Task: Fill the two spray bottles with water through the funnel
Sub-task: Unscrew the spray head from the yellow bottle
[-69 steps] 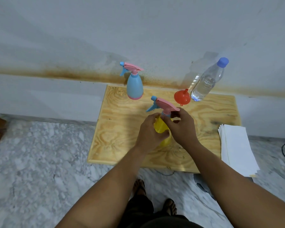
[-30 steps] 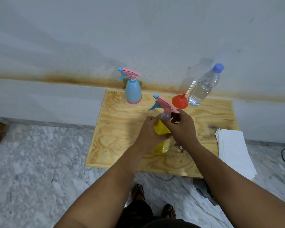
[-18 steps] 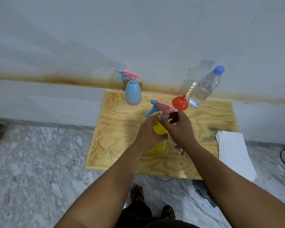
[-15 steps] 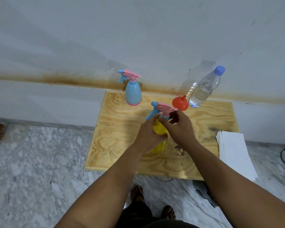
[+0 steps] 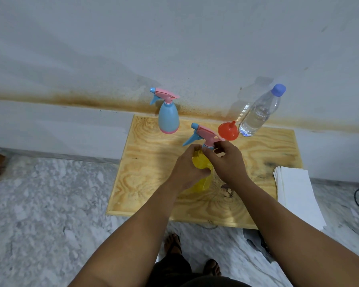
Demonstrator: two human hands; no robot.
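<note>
upright yellow spray bottle (image 5: pixel 201 172), capped

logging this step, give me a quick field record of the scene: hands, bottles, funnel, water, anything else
left hand: grips the body of the yellow spray bottle
right hand: pinches the collar under the pink spray head
blue spray bottle: upright at the back of the wooden board, head on, untouched
funnel: red, resting on the board beside the water bottle
water bottle: clear, blue cap on
stack of white paper: off the board's right edge

yellow bottle (image 5: pixel 201 179) | blue bottle (image 5: pixel 167 119) | orange funnel (image 5: pixel 228 131) | marbled floor (image 5: pixel 50 199)
</note>
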